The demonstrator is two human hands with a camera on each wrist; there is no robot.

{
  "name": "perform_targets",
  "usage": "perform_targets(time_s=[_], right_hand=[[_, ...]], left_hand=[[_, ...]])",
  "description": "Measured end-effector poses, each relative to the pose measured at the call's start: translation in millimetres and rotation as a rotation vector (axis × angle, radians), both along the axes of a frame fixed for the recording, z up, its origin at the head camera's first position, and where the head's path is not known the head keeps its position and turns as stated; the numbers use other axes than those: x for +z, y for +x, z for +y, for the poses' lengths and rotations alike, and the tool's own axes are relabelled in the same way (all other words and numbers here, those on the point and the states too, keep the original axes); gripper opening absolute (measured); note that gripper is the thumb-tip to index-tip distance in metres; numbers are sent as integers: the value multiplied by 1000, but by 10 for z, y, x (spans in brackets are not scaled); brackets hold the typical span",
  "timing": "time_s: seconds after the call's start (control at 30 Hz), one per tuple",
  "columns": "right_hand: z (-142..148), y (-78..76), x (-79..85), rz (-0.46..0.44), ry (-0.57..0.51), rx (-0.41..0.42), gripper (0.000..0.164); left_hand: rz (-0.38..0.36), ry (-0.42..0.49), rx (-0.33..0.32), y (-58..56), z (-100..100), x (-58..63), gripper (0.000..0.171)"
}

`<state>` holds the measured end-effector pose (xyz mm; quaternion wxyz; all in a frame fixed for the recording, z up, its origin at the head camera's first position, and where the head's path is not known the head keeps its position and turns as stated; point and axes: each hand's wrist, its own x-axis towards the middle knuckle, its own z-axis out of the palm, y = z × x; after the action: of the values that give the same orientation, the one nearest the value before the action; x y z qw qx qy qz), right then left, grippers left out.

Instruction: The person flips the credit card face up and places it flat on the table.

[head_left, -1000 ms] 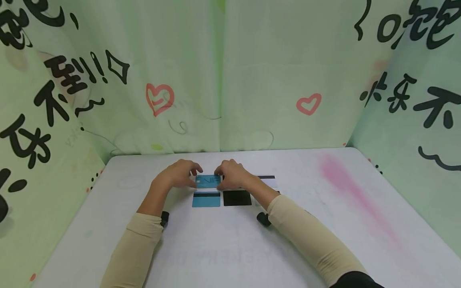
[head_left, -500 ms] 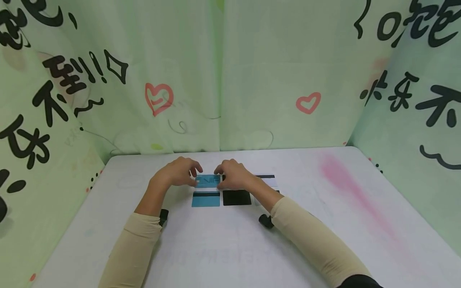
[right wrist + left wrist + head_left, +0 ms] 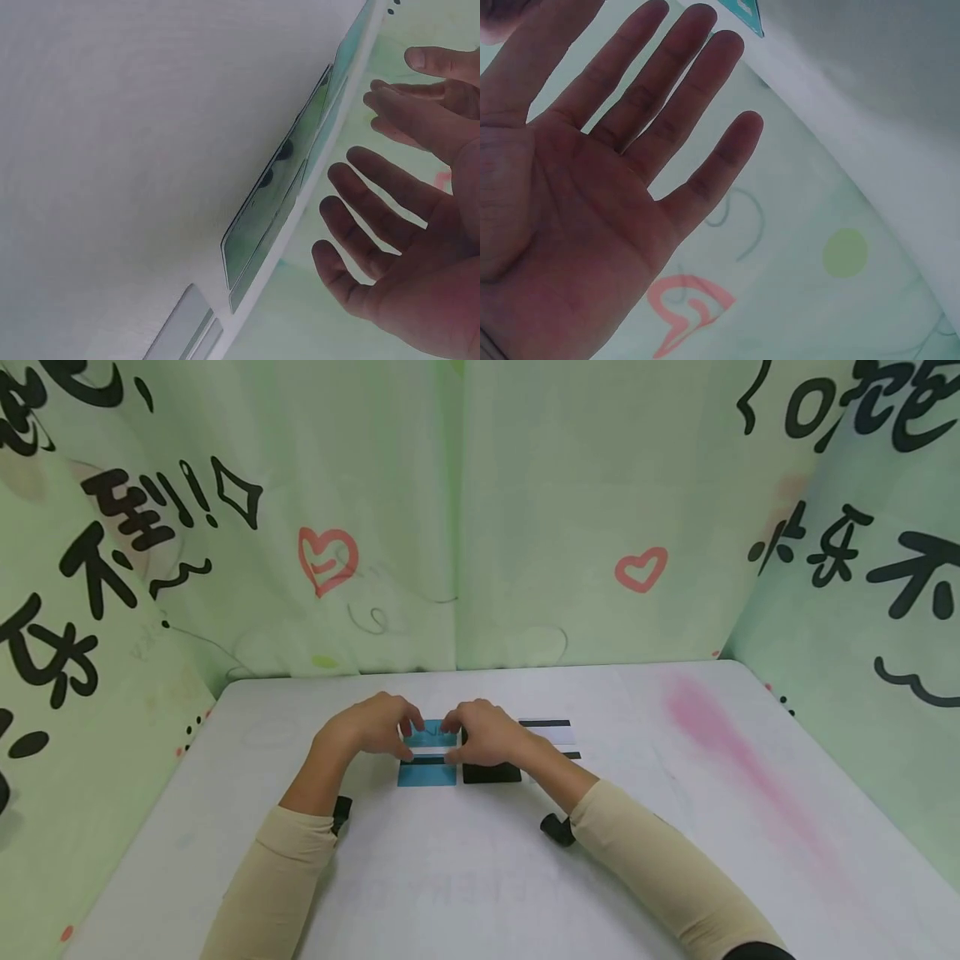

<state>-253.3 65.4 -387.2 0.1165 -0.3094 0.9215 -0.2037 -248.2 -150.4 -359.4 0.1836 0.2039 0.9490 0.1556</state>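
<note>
The left hand (image 3: 372,725), fingers spread, loosely bent and gripping nothing, hovers at nine o'clock of the lettered blue card (image 3: 435,739), which lies flat on the white table (image 3: 450,877), in line with the striped blue card (image 3: 427,775) at six o'clock, probably to keep the rows straight. At three o'clock the right hand (image 3: 487,735), likewise spread and empty, arches partly over the black card (image 3: 491,774) (a striped white card (image 3: 557,735) peeps out beyond), perhaps to avoid disturbing what lies beneath.

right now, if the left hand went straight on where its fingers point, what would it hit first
The left hand would probably meet the upper blue card first, though its height above it is unclear. The right hand faces it across that card.
</note>
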Motion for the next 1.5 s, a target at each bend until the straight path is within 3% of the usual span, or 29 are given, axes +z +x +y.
perform_targets(time_s=[0.57, 0.83, 1.5], right_hand=[[-60, 67, -70, -18, 38, 26, 47], [-84, 104, -80, 21, 96, 32, 48], [-96, 136, -71, 26, 106, 30, 44]], left_hand=[[-24, -64, 3, 124, 9, -79, 44], [18, -97, -28, 167, 57, -107, 46], [36, -126, -24, 136, 56, -197, 50]])
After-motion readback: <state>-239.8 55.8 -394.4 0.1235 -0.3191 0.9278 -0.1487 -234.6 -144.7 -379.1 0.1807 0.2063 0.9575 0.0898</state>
